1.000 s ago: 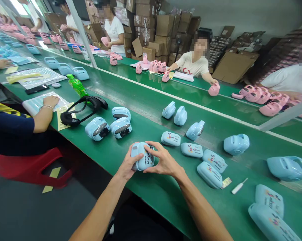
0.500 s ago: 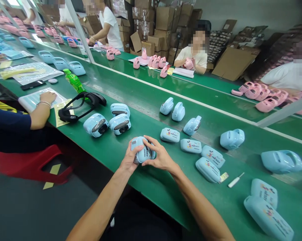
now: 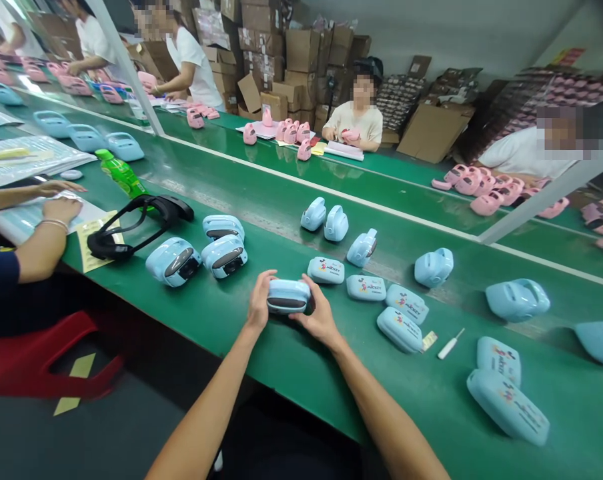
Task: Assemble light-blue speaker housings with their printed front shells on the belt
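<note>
A light blue device [image 3: 288, 293] with a dark glossy strip along its near side is gripped between both hands, low over the table's near edge. My left hand [image 3: 259, 301] presses its left end, and my right hand [image 3: 319, 312] wraps round its right end. Left of them sit several assembled blue devices with dark panels, one of them [image 3: 173, 262] nearest the headset. To the right lie blue shells printed with a cartoon mouse, such as this one [image 3: 326, 270]. Farther back, a handled blue housing [image 3: 336, 224] stands upright among similar ones.
A black headset [image 3: 131, 230] and a green bottle [image 3: 119, 172] stand at the left, beside another person's hands. A white-handled tool [image 3: 450, 345] and a small label [image 3: 429, 341] lie at the right. People with pink housings [image 3: 304, 149] sit across the green table [image 3: 281, 373].
The held device has been turned: its printed face showed before, now its dark strip does. Both hands have shifted to its ends. The whole view has swung, moving the surroundings left.
</note>
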{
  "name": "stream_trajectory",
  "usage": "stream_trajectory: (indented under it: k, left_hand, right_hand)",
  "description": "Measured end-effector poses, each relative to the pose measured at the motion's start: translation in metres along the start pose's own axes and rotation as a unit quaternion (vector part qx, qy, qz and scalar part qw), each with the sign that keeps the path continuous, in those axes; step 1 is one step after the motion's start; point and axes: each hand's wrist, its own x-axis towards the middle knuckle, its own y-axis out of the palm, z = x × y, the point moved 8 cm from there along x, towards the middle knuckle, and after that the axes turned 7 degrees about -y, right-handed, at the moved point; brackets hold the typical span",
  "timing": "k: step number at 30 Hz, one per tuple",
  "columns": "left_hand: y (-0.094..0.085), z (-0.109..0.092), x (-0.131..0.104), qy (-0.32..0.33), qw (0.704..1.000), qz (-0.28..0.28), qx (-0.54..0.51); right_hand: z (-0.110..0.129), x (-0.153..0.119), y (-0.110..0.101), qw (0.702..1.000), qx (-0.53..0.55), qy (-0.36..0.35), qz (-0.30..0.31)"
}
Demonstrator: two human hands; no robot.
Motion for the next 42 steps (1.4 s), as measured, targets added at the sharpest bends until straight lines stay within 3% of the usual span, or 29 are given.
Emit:
stream_trajectory:
  k: [3, 6, 9, 13, 20, 24, 26, 27, 29, 31, 33, 36, 39, 42]
  left_hand:
    - [-0.001, 0.005, 0.001, 0.028, 0.996, -0.066, 0.045]
    - [0.003, 0.008, -0.001, 0.041, 0.995, -0.074, 0.047]
    - [0.005, 0.009, -0.001, 0.047, 0.993, -0.08, 0.066]
    - [0.002, 0.014, 0.001, 0.033, 0.987, -0.132, 0.085]
    - [-0.002, 0.018, 0.004, 0.012, 0.984, -0.16, 0.072]
    - [-0.003, 0.011, 0.013, -0.004, 0.988, -0.148, 0.031]
    - [0.005, 0.002, 0.023, -0.007, 0.994, -0.105, 0.011]
    - [0.013, -0.005, 0.029, -0.004, 0.998, -0.068, 0.005]
    - [0.034, -0.025, 0.041, 0.022, 1.0, 0.004, 0.02]
    - [0.059, -0.049, 0.053, 0.072, 0.992, 0.048, 0.087]
    - [0.092, -0.068, 0.067, 0.118, 0.973, 0.076, 0.183]
    - [0.152, -0.075, 0.086, 0.136, 0.944, 0.148, 0.261]
    - [0.208, -0.063, 0.1, 0.125, 0.93, 0.196, 0.285]
    - [0.244, -0.044, 0.108, 0.093, 0.924, 0.216, 0.3]
  right_hand:
    - [0.0, 0.001, 0.003, 1.0, 0.029, -0.005, -0.006]
    - [-0.001, 0.006, 0.006, 0.994, 0.059, 0.025, -0.087]
    - [-0.001, 0.012, 0.007, 0.979, 0.009, 0.046, -0.197]
    - [-0.003, 0.017, 0.01, 0.965, -0.07, 0.061, -0.246]
    - [0.003, 0.02, 0.009, 0.972, -0.054, 0.074, -0.215]
    - [0.035, 0.028, 0.012, 0.996, -0.007, -0.019, -0.09]
    - [0.043, 0.031, 0.003, 0.999, 0.024, -0.012, -0.039]
    - [0.045, 0.032, -0.009, 0.999, 0.039, 0.0, -0.036]
    - [0.049, 0.037, -0.047, 0.994, 0.063, 0.013, -0.09]
    - [0.05, 0.041, -0.102, 0.976, 0.086, 0.007, -0.201]
    - [0.044, 0.045, -0.16, 0.939, 0.097, -0.01, -0.33]
    - [0.029, 0.051, -0.23, 0.88, -0.006, -0.017, -0.474]
    - [0.002, 0.065, -0.262, 0.849, -0.13, 0.022, -0.511]
    - [-0.025, 0.077, -0.264, 0.854, -0.198, 0.052, -0.479]
